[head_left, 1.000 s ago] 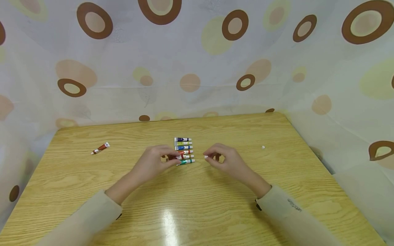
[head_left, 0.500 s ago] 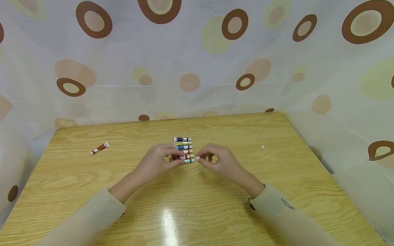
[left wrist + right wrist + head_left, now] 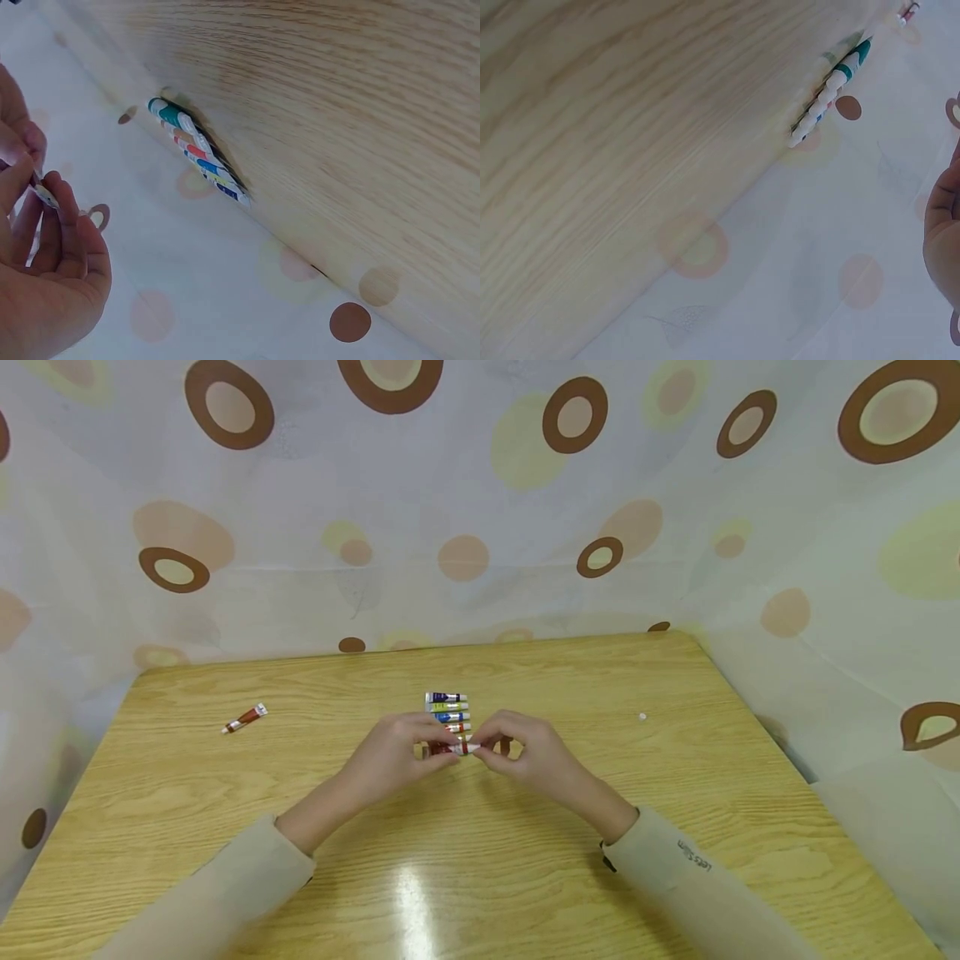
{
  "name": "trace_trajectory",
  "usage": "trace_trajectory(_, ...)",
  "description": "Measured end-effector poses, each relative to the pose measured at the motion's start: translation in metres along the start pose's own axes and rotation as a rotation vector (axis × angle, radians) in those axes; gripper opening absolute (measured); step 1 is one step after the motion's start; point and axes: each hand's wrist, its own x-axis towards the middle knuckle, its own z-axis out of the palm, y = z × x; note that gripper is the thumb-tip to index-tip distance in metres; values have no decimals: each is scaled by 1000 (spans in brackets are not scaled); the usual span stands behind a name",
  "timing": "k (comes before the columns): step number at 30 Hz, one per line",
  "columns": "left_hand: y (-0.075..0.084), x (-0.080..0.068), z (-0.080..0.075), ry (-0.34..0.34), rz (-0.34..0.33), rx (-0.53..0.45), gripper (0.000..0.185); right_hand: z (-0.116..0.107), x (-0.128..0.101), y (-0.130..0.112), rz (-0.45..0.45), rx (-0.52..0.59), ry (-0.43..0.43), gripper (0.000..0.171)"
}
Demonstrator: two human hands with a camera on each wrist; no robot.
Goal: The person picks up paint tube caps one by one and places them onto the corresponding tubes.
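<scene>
My left hand (image 3: 397, 752) pinches a dark red paint tube (image 3: 462, 748) between thumb and fingers, its tip pointing right. At that tip, my right hand (image 3: 528, 747) pinches a small white cap (image 3: 475, 747), mostly covered by the fingertips. Whether the cap sits on the tube's neck I cannot tell. Beneath and behind the hands lies a row of paint tubes, among them purple (image 3: 446, 697), yellow (image 3: 448, 707) and blue (image 3: 452, 717); the left hand hides part of it. In the left wrist view, the green tube (image 3: 171, 113) ends the row, apart from the left hand.
A brown paint tube (image 3: 244, 718) lies alone on the left of the wooden table (image 3: 570, 877). Far to the right sits another small white cap (image 3: 642, 716). A spotted curtain (image 3: 405, 527) hangs behind the table and along its sides.
My right hand has moved left with the white cap, and my left hand slightly right with the red tube. The gap between them has closed, so cap and tube tip now meet.
</scene>
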Motion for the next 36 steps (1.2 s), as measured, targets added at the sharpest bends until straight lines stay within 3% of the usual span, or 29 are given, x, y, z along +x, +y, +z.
trace_trajectory(6, 3, 1, -1, 11, 34, 12, 10, 1, 0, 1, -17, 0, 2, 7)
trace_trajectory(26, 5, 1, -1, -4, 30, 43, 12, -2, -5, 1, 55, 19, -42, 12)
trace_trajectory(36, 4, 0, -1, -1, 30, 28, 11, -4, -7, 4, -41, 11, -3, 17)
